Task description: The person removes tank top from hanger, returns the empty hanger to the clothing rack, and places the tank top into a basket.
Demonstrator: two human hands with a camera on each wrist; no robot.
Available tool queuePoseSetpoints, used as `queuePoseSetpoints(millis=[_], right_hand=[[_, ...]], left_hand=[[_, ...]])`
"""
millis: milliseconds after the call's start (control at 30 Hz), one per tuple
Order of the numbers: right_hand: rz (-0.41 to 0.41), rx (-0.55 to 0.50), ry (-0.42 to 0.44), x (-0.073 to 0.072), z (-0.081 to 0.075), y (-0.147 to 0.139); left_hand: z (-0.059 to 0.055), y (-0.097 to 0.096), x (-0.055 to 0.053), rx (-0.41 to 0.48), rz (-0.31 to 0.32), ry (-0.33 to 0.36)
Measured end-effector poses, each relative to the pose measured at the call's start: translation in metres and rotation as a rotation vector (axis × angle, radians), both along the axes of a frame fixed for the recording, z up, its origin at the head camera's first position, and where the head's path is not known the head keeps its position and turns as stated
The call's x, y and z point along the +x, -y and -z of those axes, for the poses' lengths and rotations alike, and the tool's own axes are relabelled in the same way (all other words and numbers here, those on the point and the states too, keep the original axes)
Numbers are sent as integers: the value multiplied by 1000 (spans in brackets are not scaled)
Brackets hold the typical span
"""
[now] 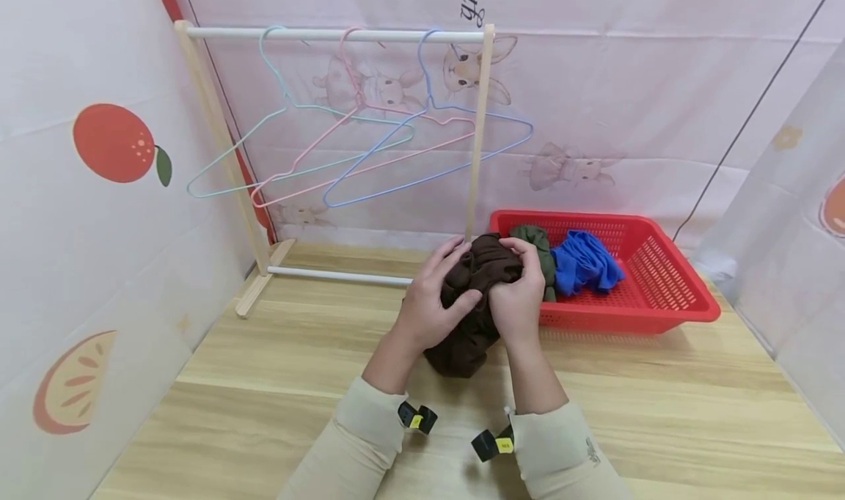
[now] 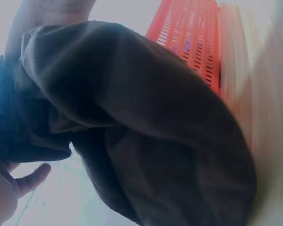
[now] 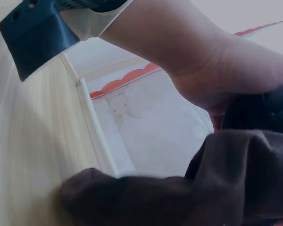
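Both hands are on a crumpled dark brown garment (image 1: pixel 485 262) in front of the hanger rack, beside the basket. My left hand (image 1: pixel 425 306) holds its left side, thumb across the front. On the other side my right hand (image 1: pixel 518 298) grips the cloth with bent fingers. The lower part of the garment (image 2: pixel 170 122) hangs in a thick fold over the table in the left wrist view. In the right wrist view the left hand (image 3: pixel 231 70) reaches in above the garment (image 3: pixel 226 179). Some fingertips are hidden in the folds.
A red basket (image 1: pixel 607 317) at the right holds green cloth (image 1: pixel 538 240) and blue cloth (image 1: pixel 584 262). The wooden rack (image 1: pixel 480 119) carries a green hanger (image 1: pixel 231 148), a pink hanger (image 1: pixel 310 148) and a blue hanger (image 1: pixel 383 144). Printed sheets surround the wooden table (image 1: pixel 264 397).
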State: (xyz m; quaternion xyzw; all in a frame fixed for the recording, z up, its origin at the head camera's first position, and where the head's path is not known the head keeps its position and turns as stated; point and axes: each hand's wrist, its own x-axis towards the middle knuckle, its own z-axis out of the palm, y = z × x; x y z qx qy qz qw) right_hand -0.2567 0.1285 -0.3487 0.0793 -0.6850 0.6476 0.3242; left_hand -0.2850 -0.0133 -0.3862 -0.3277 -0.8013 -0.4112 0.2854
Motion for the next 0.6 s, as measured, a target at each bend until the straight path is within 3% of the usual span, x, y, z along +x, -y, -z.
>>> queuePoseSetpoints(millis=[133, 267, 467, 600], right_hand=[[-12, 34, -33, 5, -4, 1], [-39, 111, -84, 11, -8, 2], [-141, 156, -133, 15, -11, 2], [-213, 128, -143, 12, -10, 1]], left_hand=[[-6, -3, 5, -40, -70, 39], [-12, -2, 9, -27, -62, 125], [-14, 3, 9, 47, 111, 348], [-14, 5, 7, 109, 240, 434]])
